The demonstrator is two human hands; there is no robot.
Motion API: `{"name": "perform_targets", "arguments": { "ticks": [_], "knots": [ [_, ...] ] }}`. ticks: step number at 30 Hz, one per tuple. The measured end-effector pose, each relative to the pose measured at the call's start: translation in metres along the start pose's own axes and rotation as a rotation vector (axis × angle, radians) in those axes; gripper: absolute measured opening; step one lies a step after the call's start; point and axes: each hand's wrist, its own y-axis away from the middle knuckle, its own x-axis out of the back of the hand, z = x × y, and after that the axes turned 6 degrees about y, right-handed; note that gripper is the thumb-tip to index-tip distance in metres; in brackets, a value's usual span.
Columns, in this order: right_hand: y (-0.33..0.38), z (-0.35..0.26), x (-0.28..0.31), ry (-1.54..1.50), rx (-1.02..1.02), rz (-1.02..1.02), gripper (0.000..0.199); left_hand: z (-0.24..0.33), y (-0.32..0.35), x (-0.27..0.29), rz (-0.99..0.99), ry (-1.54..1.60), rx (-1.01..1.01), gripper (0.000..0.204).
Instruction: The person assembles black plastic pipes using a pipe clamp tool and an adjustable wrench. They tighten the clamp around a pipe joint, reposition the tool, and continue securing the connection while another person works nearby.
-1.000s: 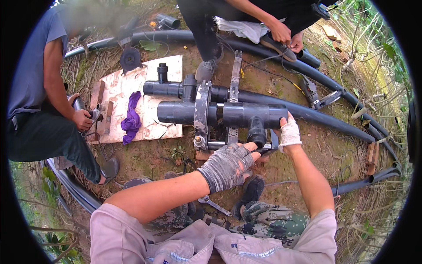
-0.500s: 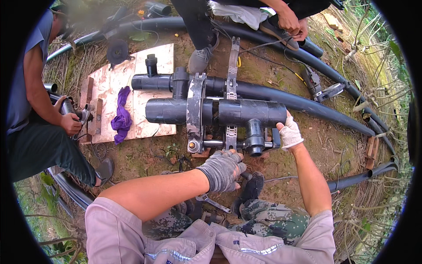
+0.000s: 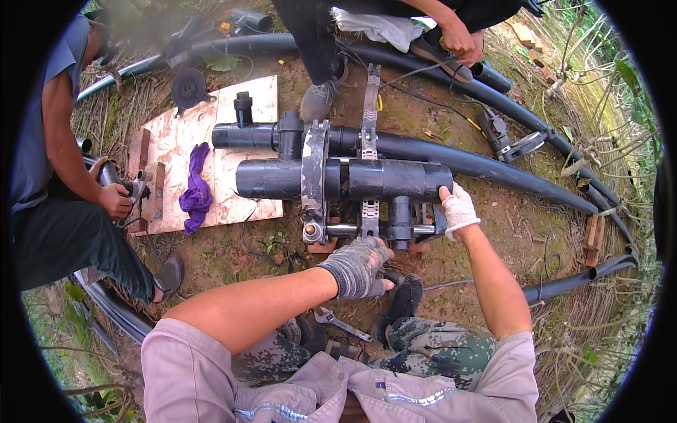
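A black plastic pipe tee (image 3: pixel 402 180) lies in a metal clamp frame, its short branch (image 3: pixel 400 222) pointing toward me. My right hand (image 3: pixel 461 210), in a white fingerless glove, grips the tee's right end with the thumb on its rim; the other fingers are partly hidden. To the left, across a narrow gap, another black pipe fitting (image 3: pixel 268 178) sits in a scuffed metal ring clamp (image 3: pixel 314 180). My left hand (image 3: pixel 358 268), in a grey fingerless glove, is closed around a black bar (image 3: pixel 396 277) below the frame. A second metal clamp (image 3: pixel 370 134) stands upright and opened out.
A wrench (image 3: pixel 343 324) lies by my feet. A purple cloth (image 3: pixel 197 187) rests on a board (image 3: pixel 240 92). Long black pipes (image 3: pixel 493 173) curve around the site. One co-worker (image 3: pixel 67 141) holds a tool at left; another person's hand (image 3: pixel 458 41) is beyond the frame.
The tee and its branch have shifted slightly left, and the branch looks turned a little, its open end showing less. My right hand has moved along with it. My left hand stays around the bar.
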Motion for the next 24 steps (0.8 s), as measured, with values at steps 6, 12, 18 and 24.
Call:
{"name": "perform_targets", "arguments": {
  "ticks": [6, 12, 18, 24],
  "knots": [
    [-0.006, 0.014, 0.010, 0.221, 0.467, -0.037, 0.072, 0.000, -0.002, -0.002, -0.011, 0.010, -0.001, 0.066],
    [0.001, 0.009, 0.006, 0.251, 0.530, -0.073, 0.083, 0.001, -0.002, -0.001, -0.030, -0.001, 0.006, 0.066],
    [0.001, 0.004, 0.009, 0.285, 0.472, -0.107, 0.089, 0.002, -0.001, -0.001, -0.014, -0.018, 0.001, 0.063],
    [0.000, 0.005, 0.009, 0.342, 0.506, -0.082, 0.087, -0.001, 0.000, -0.001, -0.032, -0.017, -0.010, 0.065]
  ]
}}
